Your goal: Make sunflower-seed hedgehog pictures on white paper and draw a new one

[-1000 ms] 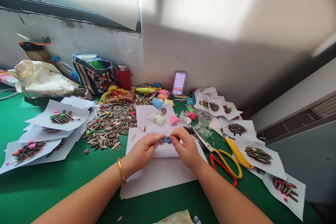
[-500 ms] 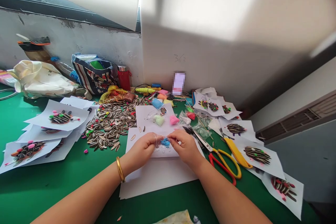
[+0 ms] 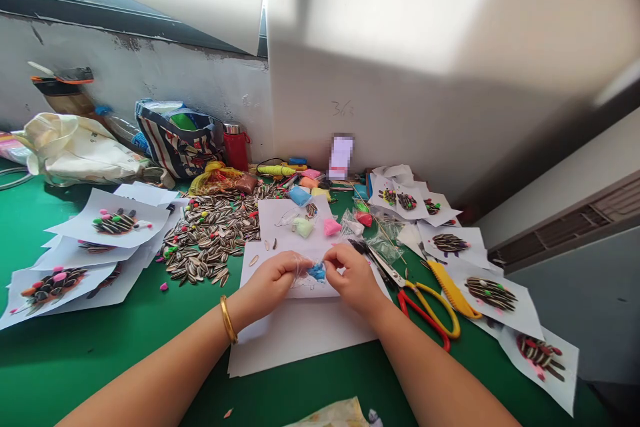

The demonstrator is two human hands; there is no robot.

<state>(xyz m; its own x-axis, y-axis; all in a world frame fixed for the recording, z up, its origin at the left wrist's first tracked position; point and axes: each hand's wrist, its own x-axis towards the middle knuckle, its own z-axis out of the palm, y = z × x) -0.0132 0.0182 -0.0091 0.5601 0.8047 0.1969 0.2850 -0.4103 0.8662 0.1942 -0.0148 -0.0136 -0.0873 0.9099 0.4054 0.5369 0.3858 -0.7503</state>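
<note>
Between my hands, low over the white paper [image 3: 280, 333], is a small clear plastic bag of blue modelling clay [image 3: 316, 272]. My left hand [image 3: 275, 277], with a gold bangle at the wrist, pinches the bag's left side between thumb and fingers. On the other side, my right hand [image 3: 354, 280] is closed, its thumb and forefinger pinched at the bag's right edge; the fingertips partly hide the grip. Lines of a drawing show on the paper beneath. Just beyond lie a pink clay bag [image 3: 331, 227], a pale green clay bag [image 3: 303, 227] and a few loose seeds.
A heap of sunflower seeds [image 3: 210, 233] lies left of the paper. Scissors [image 3: 431, 303] with red and yellow handles and a yellow craft knife [image 3: 453, 290] lie right. Seed-decorated sheets line both sides. Bags and a red flask [image 3: 236, 148] stand at the back.
My right hand has shifted slightly right and up, and more of the blue clay bag shows between my hands. My left hand has hardly moved.
</note>
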